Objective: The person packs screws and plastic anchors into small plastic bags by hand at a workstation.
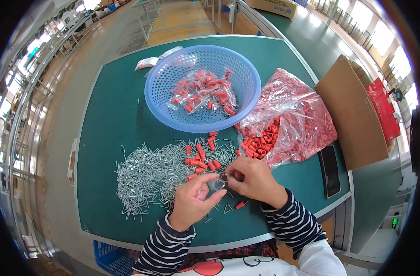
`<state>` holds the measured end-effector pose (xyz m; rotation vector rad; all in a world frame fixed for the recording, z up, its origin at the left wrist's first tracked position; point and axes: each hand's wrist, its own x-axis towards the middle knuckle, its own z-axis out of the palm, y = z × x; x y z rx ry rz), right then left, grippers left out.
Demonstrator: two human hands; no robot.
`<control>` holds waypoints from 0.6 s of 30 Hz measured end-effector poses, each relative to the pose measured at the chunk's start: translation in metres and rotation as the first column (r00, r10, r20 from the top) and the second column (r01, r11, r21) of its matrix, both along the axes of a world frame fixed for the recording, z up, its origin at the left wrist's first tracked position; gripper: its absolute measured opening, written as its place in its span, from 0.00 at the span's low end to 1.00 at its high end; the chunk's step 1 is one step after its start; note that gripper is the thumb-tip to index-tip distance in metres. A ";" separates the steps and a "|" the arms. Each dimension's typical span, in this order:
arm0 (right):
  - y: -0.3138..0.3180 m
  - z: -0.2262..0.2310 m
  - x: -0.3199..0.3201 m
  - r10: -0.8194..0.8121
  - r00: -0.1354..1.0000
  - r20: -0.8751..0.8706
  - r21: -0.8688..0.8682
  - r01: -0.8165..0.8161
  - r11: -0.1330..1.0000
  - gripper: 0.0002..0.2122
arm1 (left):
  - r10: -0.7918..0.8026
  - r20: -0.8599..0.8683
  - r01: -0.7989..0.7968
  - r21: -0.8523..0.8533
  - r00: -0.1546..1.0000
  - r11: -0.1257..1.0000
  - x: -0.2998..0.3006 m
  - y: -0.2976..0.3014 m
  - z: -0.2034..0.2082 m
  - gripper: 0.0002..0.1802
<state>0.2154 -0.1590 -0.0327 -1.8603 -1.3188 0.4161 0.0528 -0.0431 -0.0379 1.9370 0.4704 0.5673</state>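
Between the thumb and fingers of my left hand [191, 200] is a small clear plastic bag [217, 185]. My right hand [256, 181] is closed in a pinch at the bag's right edge; its fingertips meet the bag, but what lies between them is hidden. Just beyond both hands, several red plastic caps [201, 156] rest on a wide heap of silver screws [150, 175]. One more red cap [240, 205] lies below my right hand, near a few loose screws [227, 209].
A blue perforated basket [157, 108] holds bagged red pieces at the back. Right of it lies a large clear bag of red caps [306, 119]. Farther right are a black phone [329, 172] and an open cardboard box [352, 115], on the green table [104, 124].
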 end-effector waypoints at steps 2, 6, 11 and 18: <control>-0.001 0.009 0.000 -0.006 0.984 -0.176 0.031 0.012 0.999 0.06 | -0.002 -0.004 0.002 -0.009 1.000 1.000 0.001 -0.001 -0.001 0.22; 0.001 0.015 -0.003 0.090 0.903 -0.420 0.124 -0.042 0.991 0.05 | 0.009 0.025 -0.008 -0.029 1.000 1.000 0.001 -0.002 -0.004 0.22; 0.001 0.024 -0.006 0.165 0.883 -0.439 0.169 -0.099 0.981 0.06 | 0.036 0.040 -0.034 -0.031 0.999 0.999 0.001 0.000 -0.003 0.22; -0.001 0.017 0.005 -0.022 0.938 -0.345 0.149 0.078 0.986 0.06 | 0.050 0.028 -0.051 0.038 0.998 0.998 0.001 0.008 -0.001 0.22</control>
